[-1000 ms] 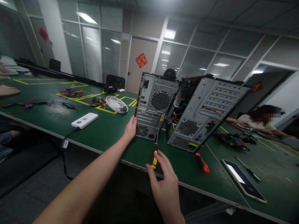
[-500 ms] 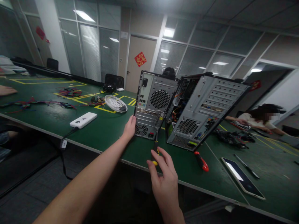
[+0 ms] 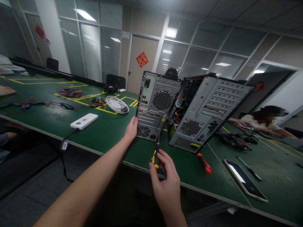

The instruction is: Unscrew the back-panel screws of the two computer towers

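Observation:
A computer case [image 3: 151, 118] stands on the green table with its rear panel facing me. My left hand [image 3: 131, 128] grips its lower left side, the fingers hidden behind the case. In my right hand [image 3: 167, 176] is a black and yellow screwdriver [image 3: 156, 154], its handle between thumb and fingers. The shaft points up to the lower right edge of the rear panel; where the tip sits is too small to tell. Close by on the right stands a second case [image 3: 197, 116], its side open with wires showing.
Right of the cases lie a red-handled tool [image 3: 204, 164], a phone-like device [image 3: 246, 181], a pen-like tool [image 3: 249, 168] and black cables [image 3: 236, 140]. A person [image 3: 262, 119] leans there. Leftward are a white power bank [image 3: 84, 121], a white round cover [image 3: 117, 105] and wires [image 3: 69, 93].
The fingers of my right hand have shifted on the screwdriver handle, showing more of its yellow side. My left hand and both cases look unmoved.

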Demonstrator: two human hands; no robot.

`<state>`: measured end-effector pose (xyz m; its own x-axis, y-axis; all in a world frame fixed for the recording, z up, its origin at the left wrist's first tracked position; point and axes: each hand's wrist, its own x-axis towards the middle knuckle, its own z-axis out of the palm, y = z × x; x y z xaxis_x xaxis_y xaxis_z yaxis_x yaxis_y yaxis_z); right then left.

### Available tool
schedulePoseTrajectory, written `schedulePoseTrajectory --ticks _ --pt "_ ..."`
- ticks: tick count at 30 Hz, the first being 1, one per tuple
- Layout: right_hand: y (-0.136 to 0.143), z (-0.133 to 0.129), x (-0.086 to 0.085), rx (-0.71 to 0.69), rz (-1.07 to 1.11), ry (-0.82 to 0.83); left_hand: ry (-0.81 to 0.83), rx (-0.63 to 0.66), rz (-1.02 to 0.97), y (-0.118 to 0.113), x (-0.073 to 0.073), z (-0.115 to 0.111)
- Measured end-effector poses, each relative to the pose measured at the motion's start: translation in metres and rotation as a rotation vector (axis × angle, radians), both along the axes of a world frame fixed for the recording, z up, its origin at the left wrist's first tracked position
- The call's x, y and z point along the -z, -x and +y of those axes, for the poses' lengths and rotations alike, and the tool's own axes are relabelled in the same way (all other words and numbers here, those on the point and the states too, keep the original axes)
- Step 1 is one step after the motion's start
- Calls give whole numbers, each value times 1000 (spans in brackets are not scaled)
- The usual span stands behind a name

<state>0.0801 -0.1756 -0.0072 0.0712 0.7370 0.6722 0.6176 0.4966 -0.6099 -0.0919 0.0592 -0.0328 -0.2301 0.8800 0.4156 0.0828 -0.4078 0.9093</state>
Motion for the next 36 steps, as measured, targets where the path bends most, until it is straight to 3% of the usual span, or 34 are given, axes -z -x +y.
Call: schedulePoseTrajectory --ticks 36 --pt "0 -7 3 16 -50 -21 2 2 25 2 4 3"
